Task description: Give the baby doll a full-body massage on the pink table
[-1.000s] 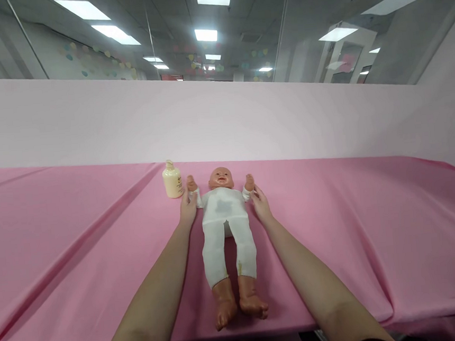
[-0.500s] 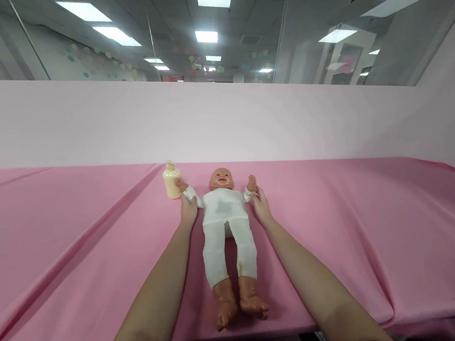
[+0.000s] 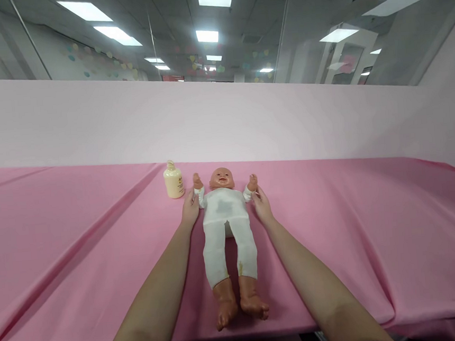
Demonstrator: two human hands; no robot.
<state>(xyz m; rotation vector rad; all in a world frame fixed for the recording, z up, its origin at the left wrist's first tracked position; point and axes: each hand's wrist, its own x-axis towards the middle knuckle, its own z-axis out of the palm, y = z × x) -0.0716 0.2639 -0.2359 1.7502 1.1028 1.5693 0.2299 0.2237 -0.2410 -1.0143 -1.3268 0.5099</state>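
Note:
A baby doll point(image 3: 223, 208) in a white suit lies on its back, its head toward the wall and its bare feet toward me. My left hand point(image 3: 190, 207) is closed at the doll's forearm on the left, with that small hand pointing up. On the other side, my right hand point(image 3: 262, 204) has its fingers bent around the doll's other wrist. Part of each hand's grip is hidden behind the doll's sleeves. Just left of the doll's raised hand stands a cream pump bottle point(image 3: 173, 181), upright and apart from my fingers.
Pink cloth point(image 3: 99, 256) with long folds covers the table, whose front edge runs below the doll's feet. A low white wall point(image 3: 223, 120) rises behind it, topped by glass panels point(image 3: 177, 53) that show ceiling lights.
My left hand has swung the doll's arm up and inward, away from the pump bottle, whose printed label now shows. My right hand has stayed at the other wrist.

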